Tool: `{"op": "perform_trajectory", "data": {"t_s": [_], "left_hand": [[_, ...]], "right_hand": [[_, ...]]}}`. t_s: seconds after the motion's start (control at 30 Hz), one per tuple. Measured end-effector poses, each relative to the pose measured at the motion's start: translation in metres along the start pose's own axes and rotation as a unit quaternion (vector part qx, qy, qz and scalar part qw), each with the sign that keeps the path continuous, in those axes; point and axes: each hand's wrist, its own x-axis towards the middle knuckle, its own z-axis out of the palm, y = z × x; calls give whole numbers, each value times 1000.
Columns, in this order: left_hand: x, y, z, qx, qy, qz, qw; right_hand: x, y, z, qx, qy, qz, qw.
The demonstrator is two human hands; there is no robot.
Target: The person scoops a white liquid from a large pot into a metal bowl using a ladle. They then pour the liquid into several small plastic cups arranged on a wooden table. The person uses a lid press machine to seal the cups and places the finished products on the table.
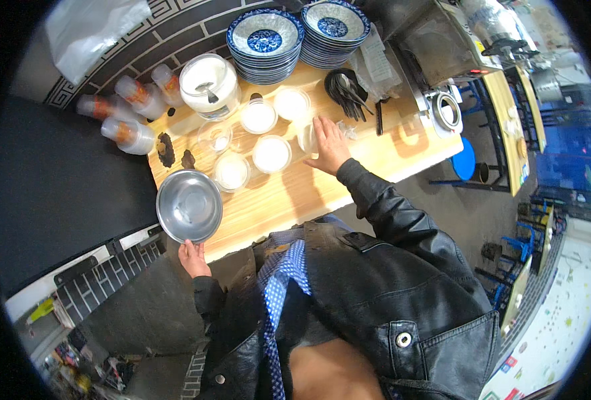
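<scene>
My left hand (194, 258) is at the near rim of a metal bowl (189, 206) at the left front edge of the wooden table; the fingertips touch the rim. With fingers spread, my right hand (330, 146) reaches over the table and touches the right side of a clear plastic cup (307, 138). Left of it are several round tubs with white contents, among them one tub (272, 154) near the middle. Another clear cup (215, 137) has a little white stuff inside. Behind them stands a large clear jar (209, 87) of white powder with a metal spoon (207, 92) in it.
Stacks of blue-and-white bowls (265, 47) stand at the back. Stacked plastic cups (128, 136) are at the back left. Black spoons (348, 95), a plastic bag (375, 67) and a metal ring on a white device (446, 111) lie to the right. The wooden table (285, 200) has dark worn patches.
</scene>
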Motion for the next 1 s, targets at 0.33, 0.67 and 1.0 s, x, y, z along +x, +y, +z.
{"op": "perform_trajectory", "data": {"t_s": [0.33, 0.67, 1.0], "left_hand": [[-84, -13, 21, -105, 165, -30, 980], [-79, -45, 83, -7, -162, -9, 987], [-90, -12, 166, 13, -88, -153, 984]], "right_hand": [[3, 23, -22, 119, 7, -53, 991], [-12, 53, -154, 151, 83, -42, 984], [-35, 156, -266, 18, 216, 47, 975]]}}
